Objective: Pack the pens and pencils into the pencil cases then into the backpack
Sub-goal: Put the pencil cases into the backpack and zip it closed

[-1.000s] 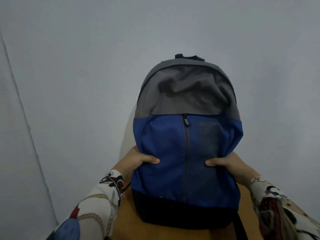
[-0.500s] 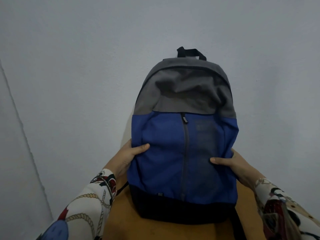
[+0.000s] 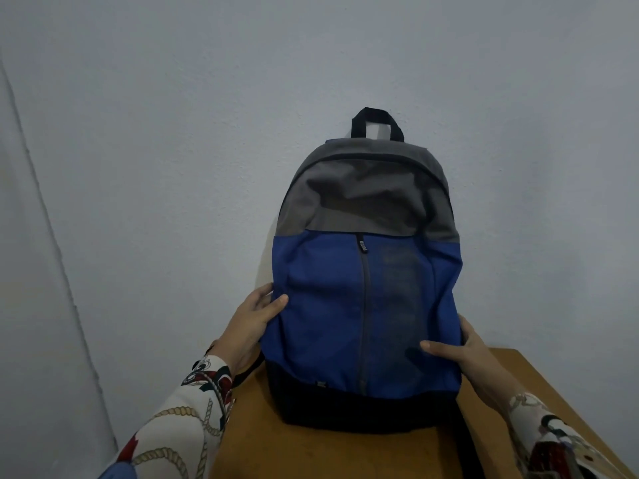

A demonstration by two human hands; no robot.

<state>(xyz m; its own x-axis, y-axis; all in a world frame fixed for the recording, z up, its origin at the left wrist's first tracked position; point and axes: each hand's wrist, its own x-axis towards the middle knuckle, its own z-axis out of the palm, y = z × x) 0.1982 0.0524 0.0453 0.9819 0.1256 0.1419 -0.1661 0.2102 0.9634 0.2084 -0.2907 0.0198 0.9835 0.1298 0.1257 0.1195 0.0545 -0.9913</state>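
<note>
A backpack (image 3: 366,299) with a grey top, blue middle and black base stands upright on a small wooden table (image 3: 311,451), leaning toward the wall. Its zips look closed. My left hand (image 3: 254,319) grips its left side, thumb on the blue front. My right hand (image 3: 463,350) grips the right side, thumb pressed on the front. No pens, pencils or pencil cases are in view.
A plain grey-white wall (image 3: 173,133) stands right behind the backpack, and a second wall panel (image 3: 31,305) closes the left side. A black strap (image 3: 465,444) hangs over the table's front. The table is narrow, with edges close on both sides.
The backpack has moved back toward the wall and stands more upright, its black carry handle now fully visible. Both hands slid outward to its sides.
</note>
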